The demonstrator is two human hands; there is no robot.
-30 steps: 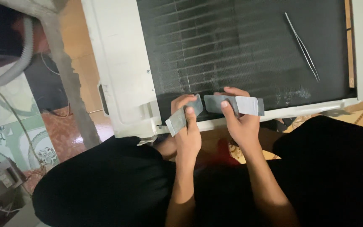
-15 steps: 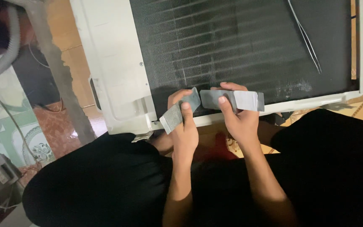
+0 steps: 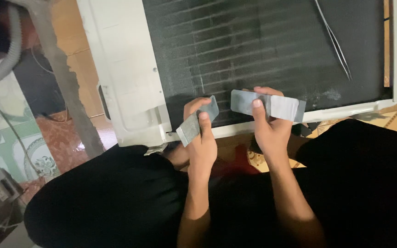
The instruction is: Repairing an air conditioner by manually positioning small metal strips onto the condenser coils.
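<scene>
Centrally, two flat grey strips are held, one per hand, just above the lap. One grey strip (image 3: 197, 123), tilted with its lower end to the left, is gripped by the left hand (image 3: 201, 138), thumb pressed on its face. A second, longer grey strip (image 3: 267, 104), lying nearly level and paler toward its right end, is clamped by the right hand (image 3: 268, 123), thumb on top, fingers curled behind. The two strips are near each other but apart. No labels can be made out on either.

Behind both, one large unit is laid flat: a dark finned coil panel (image 3: 253, 50) framed in a white metal casing (image 3: 125, 82). Two thin metal rods (image 3: 334, 43), crossing at one end, are seen resting on the fins at upper right. One grey hose (image 3: 5, 59) is noted at far left, over patterned green and white floor tiles (image 3: 1, 138).
</scene>
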